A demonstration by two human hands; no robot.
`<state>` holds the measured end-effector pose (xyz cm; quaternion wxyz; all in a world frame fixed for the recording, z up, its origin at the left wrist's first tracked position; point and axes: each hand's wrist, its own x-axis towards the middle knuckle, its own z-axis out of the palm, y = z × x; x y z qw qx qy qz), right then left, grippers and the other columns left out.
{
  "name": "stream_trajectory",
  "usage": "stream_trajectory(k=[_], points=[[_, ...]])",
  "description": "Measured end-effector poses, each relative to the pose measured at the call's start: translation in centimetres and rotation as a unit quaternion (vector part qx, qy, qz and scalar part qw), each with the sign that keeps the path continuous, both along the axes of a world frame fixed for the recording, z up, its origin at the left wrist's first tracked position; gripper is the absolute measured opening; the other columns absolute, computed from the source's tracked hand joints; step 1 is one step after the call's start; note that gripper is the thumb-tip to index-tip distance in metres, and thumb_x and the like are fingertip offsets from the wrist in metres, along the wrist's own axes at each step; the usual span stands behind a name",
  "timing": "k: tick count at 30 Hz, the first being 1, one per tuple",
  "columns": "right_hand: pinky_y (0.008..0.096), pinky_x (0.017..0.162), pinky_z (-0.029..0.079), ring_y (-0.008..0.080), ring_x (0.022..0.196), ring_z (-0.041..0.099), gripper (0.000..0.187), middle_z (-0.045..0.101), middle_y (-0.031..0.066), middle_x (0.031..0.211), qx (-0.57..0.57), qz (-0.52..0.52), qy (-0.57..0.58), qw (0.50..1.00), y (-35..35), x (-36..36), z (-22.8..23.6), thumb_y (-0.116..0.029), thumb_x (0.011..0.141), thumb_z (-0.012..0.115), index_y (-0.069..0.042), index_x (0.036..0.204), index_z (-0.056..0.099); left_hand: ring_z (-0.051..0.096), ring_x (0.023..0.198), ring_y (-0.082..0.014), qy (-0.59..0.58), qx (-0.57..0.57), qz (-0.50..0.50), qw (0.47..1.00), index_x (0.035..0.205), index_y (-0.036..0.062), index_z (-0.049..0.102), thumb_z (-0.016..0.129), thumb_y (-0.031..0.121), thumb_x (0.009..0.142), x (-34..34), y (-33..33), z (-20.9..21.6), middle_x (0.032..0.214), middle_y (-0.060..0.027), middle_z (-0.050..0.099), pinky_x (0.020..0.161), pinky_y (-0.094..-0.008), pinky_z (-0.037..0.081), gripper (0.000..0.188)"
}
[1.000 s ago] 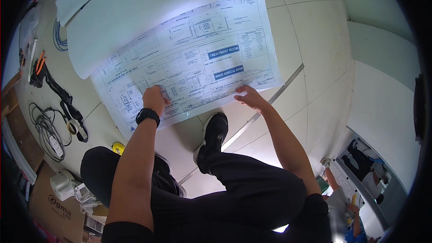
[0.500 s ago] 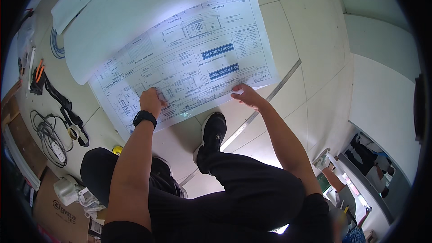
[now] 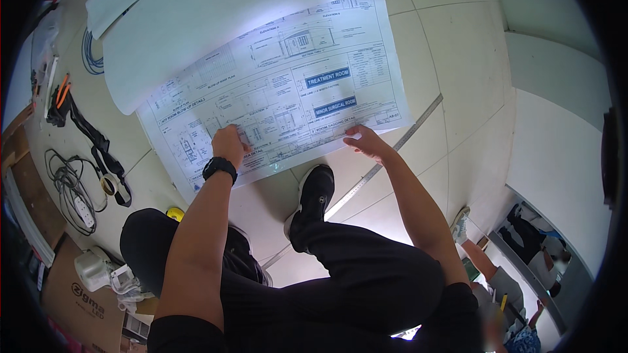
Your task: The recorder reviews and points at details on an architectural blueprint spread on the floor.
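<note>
A large printed building plan sheet (image 3: 261,114) lies before me. Its far part sits under a big blank sheet (image 3: 216,19) that curls back over it. Close to the plan's near left edge, my left hand (image 3: 229,146) has its fingers bent down and pressed together on the paper; a black watch (image 3: 220,168) is on that wrist. At the near right corner, my right hand (image 3: 367,143) pinches the sheet's edge between thumb and fingers. My black shoe (image 3: 316,189) stands just below the near edge.
A long metal ruler (image 3: 383,163) lies on the tiles to the right. Leftward are orange-handled pliers (image 3: 63,91), a black strap (image 3: 91,134), a power strip (image 3: 84,211) with coiled cable, a tape roll (image 3: 108,184), and a cardboard box (image 3: 82,301). Another person (image 3: 504,281) is at lower right.
The view has shifted slightly, so the floor things and sheets sit a little further right. Both hands stay at the plan's near edge. The other person's leg has moved at lower right.
</note>
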<state>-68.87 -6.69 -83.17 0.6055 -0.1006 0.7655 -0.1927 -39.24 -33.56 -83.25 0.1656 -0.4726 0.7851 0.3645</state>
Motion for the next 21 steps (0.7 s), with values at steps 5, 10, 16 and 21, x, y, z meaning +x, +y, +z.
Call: stream_trajectory(k=[5, 10, 16, 21], points=[[0.0316, 0.070, 0.051, 0.0177, 0.079, 0.059, 0.051, 0.065, 0.0120, 0.102, 0.008, 0.003, 0.001, 1.000, 0.1, -0.2, -0.1, -0.033, 0.088, 0.079, 0.000, 0.122, 0.058, 0.074, 0.071, -0.0313, -0.009, 0.008, -0.001, 1.000, 0.084, -0.0046, 0.067, 0.064, 0.006, 0.089, -0.3, 0.0, 0.2, 0.067, -0.0151, 0.072, 0.074, -0.0394, 0.059, 0.012], [0.0318, 0.070, 0.052, 0.0178, 0.079, 0.059, 0.051, 0.065, 0.0122, 0.103, 0.010, 0.003, -0.003, 1.000, -0.2, -0.2, 0.2, -0.033, 0.088, 0.079, 0.000, 0.121, 0.058, 0.074, 0.070, -0.0304, -0.004, 0.017, 0.018, 1.000, 0.083, -0.0042, 0.067, 0.062, 0.006, 0.090, -0.1, 0.0, -0.2, 0.066, -0.0145, 0.072, 0.074, -0.0389, 0.059, 0.013], [0.0315, 0.069, 0.051, 0.0175, 0.078, 0.059, 0.051, 0.065, 0.0117, 0.101, 0.006, -0.001, 0.003, 1.000, -0.6, 0.0, 0.4, -0.033, 0.088, 0.080, 0.001, 0.119, 0.059, 0.074, 0.067, -0.0289, -0.005, 0.005, 0.014, 1.000, 0.082, -0.0041, 0.068, 0.061, 0.006, 0.091, 0.3, 0.0, -0.8, 0.063, -0.0132, 0.071, 0.072, -0.0382, 0.059, 0.015], [0.0313, 0.070, 0.051, 0.0174, 0.080, 0.059, 0.051, 0.065, 0.0119, 0.101, 0.014, 0.003, -0.001, 1.000, -0.4, -0.2, 0.4, -0.034, 0.088, 0.080, 0.001, 0.119, 0.059, 0.074, 0.065, -0.0281, 0.004, 0.007, 0.012, 1.000, 0.082, -0.0037, 0.067, 0.063, 0.007, 0.090, -0.4, 0.1, 0.6, 0.063, -0.0126, 0.071, 0.070, -0.0374, 0.059, 0.013]])
